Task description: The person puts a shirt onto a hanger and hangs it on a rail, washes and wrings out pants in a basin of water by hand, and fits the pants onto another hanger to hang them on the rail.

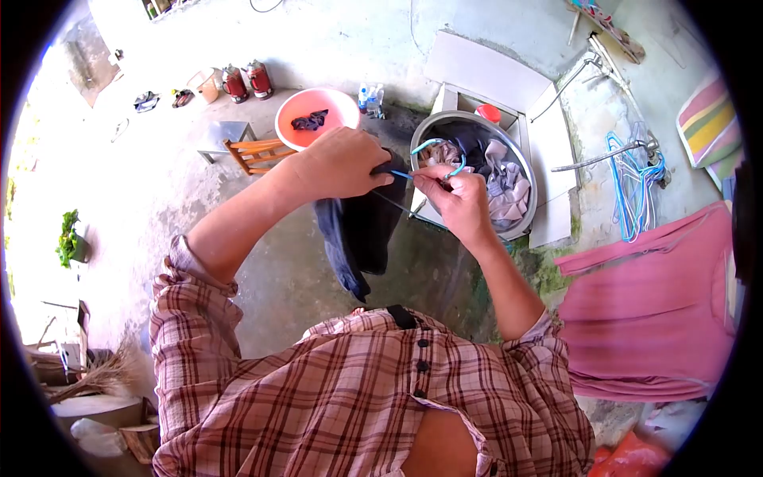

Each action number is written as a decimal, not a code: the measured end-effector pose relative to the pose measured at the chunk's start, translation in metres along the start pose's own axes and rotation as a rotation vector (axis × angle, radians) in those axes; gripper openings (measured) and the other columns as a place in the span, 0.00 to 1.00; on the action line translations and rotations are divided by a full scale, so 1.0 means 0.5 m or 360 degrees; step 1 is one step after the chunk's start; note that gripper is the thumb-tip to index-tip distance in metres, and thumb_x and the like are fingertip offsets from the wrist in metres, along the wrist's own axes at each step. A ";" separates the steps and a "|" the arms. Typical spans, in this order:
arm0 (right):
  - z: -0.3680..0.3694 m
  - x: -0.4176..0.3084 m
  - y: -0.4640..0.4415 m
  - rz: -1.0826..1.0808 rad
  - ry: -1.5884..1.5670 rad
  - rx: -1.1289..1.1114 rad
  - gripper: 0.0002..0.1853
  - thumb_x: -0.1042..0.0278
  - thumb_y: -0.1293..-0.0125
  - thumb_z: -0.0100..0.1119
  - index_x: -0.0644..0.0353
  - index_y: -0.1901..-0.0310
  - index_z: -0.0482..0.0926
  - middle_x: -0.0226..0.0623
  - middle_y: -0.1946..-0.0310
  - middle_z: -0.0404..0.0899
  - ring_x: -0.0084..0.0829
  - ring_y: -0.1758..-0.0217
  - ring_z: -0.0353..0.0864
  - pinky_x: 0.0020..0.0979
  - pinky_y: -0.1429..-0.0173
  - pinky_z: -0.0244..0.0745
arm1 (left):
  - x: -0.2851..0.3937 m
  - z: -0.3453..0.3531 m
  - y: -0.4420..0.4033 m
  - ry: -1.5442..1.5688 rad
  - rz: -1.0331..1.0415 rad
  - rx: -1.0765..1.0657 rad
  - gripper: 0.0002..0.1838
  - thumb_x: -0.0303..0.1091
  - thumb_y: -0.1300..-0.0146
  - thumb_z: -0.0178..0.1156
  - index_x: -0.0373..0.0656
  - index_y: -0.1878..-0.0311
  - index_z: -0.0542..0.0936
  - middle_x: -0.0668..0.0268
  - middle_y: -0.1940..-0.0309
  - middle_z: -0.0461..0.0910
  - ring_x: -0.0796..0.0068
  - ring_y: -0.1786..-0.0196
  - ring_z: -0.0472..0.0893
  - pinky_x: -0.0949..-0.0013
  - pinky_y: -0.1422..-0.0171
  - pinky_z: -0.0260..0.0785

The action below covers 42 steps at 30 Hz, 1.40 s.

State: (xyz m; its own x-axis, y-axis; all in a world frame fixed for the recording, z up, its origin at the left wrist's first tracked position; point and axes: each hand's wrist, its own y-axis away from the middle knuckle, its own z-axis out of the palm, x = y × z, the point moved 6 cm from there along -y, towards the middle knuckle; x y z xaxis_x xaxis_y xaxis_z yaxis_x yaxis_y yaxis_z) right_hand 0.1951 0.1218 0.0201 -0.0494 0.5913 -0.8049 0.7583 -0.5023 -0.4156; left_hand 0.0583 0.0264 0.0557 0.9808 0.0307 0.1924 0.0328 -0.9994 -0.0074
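- Head view, left hand (346, 163): fingers curled down, gripping the upper edge of a dark garment (362, 230).
- Right hand (457, 203): thumb and fingers pinching a thin blue hanger (402, 174), close to the left hand.
- Dark garment: suspended below the left hand in front of the body, clear of the floor, lower end loose.
- Fit: the garment appears only partly placed on the hanger; the fingers hide the contact point, so full seating cannot be confirmed. Judged incomplete: securing the garment and releasing both hands.
- Metal basin (531, 171): beyond the right hand, holding a pile of mixed clothes (509, 187), off hangers. Judged as outstanding pieces.
- Pink basin (288, 119): beyond the left hand, containing one small dark cloth (309, 120), also off a hanger.
- Spare hangers (632, 191): bunched at the right wall, no clothes fitted.
- Pink garment (652, 310): hanging spread at the right; whether it belongs to the same batch cannot be told.
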 end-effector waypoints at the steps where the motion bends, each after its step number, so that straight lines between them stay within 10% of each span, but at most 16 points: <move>1: 0.006 0.006 0.000 -0.0020 -0.0067 0.0014 0.06 0.72 0.36 0.64 0.65 0.64 0.85 0.27 0.82 0.76 0.16 0.79 0.69 0.22 0.75 0.62 | 0.007 -0.008 0.003 -0.0092 0.0196 0.0227 0.19 0.46 0.39 0.64 0.35 0.63 0.81 0.50 0.71 0.79 0.49 0.61 0.80 0.55 0.52 0.72; 3: 0.012 0.012 -0.003 0.0101 -0.0260 -0.0013 0.06 0.71 0.35 0.64 0.65 0.63 0.85 0.25 0.82 0.74 0.15 0.81 0.67 0.21 0.77 0.58 | 0.014 -0.012 0.011 -0.0282 0.0584 0.0682 0.18 0.46 0.37 0.62 0.36 0.64 0.81 0.52 0.72 0.78 0.50 0.63 0.80 0.54 0.54 0.73; 8: 0.009 0.013 0.012 0.0784 -0.1041 -0.0236 0.09 0.71 0.33 0.61 0.67 0.56 0.82 0.22 0.81 0.69 0.15 0.84 0.61 0.18 0.79 0.53 | -0.028 0.013 -0.006 0.0342 0.0382 0.0318 0.22 0.50 0.35 0.60 0.34 0.65 0.80 0.51 0.68 0.79 0.52 0.64 0.81 0.54 0.59 0.72; 12: 0.021 0.015 0.038 0.0881 -0.1738 -0.0800 0.23 0.57 0.28 0.56 0.68 0.42 0.74 0.31 0.66 0.76 0.20 0.68 0.73 0.23 0.63 0.70 | -0.036 0.006 0.012 0.0556 0.0132 -0.0053 0.25 0.53 0.35 0.60 0.34 0.64 0.80 0.52 0.73 0.79 0.53 0.69 0.80 0.57 0.62 0.71; 17: -0.008 0.251 0.047 0.0789 -0.0775 -0.0806 0.28 0.54 0.28 0.56 0.62 0.33 0.67 0.30 0.46 0.77 0.21 0.47 0.76 0.27 0.43 0.72 | -0.030 -0.023 0.029 0.0669 0.0263 0.0065 0.24 0.53 0.35 0.62 0.34 0.66 0.81 0.52 0.78 0.78 0.60 0.74 0.77 0.62 0.66 0.69; 24: 0.138 0.363 0.107 0.0823 -0.0909 -0.0896 0.45 0.65 0.40 0.71 0.53 0.25 0.55 0.32 0.40 0.72 0.20 0.44 0.72 0.27 0.39 0.68 | -0.033 -0.059 0.027 0.0735 0.0290 0.0083 0.25 0.53 0.35 0.62 0.34 0.65 0.82 0.56 0.80 0.76 0.68 0.76 0.76 0.65 0.67 0.68; 29: 0.126 0.447 0.105 0.1072 -0.1002 -0.0564 0.17 0.69 0.39 0.68 0.64 0.48 0.81 0.28 0.57 0.83 0.21 0.56 0.79 0.25 0.48 0.71 | -0.069 -0.058 0.044 0.0869 0.0087 -0.0034 0.20 0.45 0.34 0.64 0.35 0.52 0.82 0.64 0.69 0.82 0.77 0.63 0.76 0.70 0.56 0.69; 34: -0.072 0.391 0.044 0.0952 -0.1007 0.0126 0.15 0.64 0.35 0.64 0.65 0.52 0.81 0.33 0.60 0.84 0.22 0.58 0.80 0.26 0.53 0.72 | -0.143 -0.016 0.064 0.0587 0.0056 0.0166 0.26 0.54 0.33 0.59 0.36 0.54 0.81 0.53 0.76 0.78 0.66 0.72 0.78 0.63 0.61 0.70; 36: -0.146 0.340 0.003 0.0302 0.0205 0.0188 0.19 0.62 0.35 0.64 0.71 0.52 0.78 0.45 0.63 0.84 0.27 0.60 0.82 0.30 0.53 0.74 | -0.155 0.005 0.062 0.0541 -0.0003 0.0188 0.25 0.54 0.33 0.58 0.36 0.54 0.81 0.51 0.75 0.79 0.60 0.71 0.80 0.62 0.61 0.70; 42: -0.223 0.097 -0.046 0.0041 0.0717 0.0432 0.12 0.67 0.41 0.69 0.66 0.63 0.79 0.47 0.74 0.79 0.31 0.74 0.77 0.31 0.64 0.72 | -0.168 0.044 0.046 0.0079 -0.0160 0.0148 0.20 0.49 0.32 0.57 0.42 0.49 0.80 0.48 0.71 0.81 0.48 0.65 0.81 0.54 0.56 0.73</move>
State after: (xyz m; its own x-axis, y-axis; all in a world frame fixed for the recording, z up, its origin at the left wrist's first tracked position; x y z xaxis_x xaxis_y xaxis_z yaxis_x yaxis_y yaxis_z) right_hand 0.2477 0.2324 0.0379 0.2968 0.7592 -0.5792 0.5571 -0.6303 -0.5407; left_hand -0.0189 0.0013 0.0179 0.9611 0.1275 0.2450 0.1502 -0.9857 -0.0764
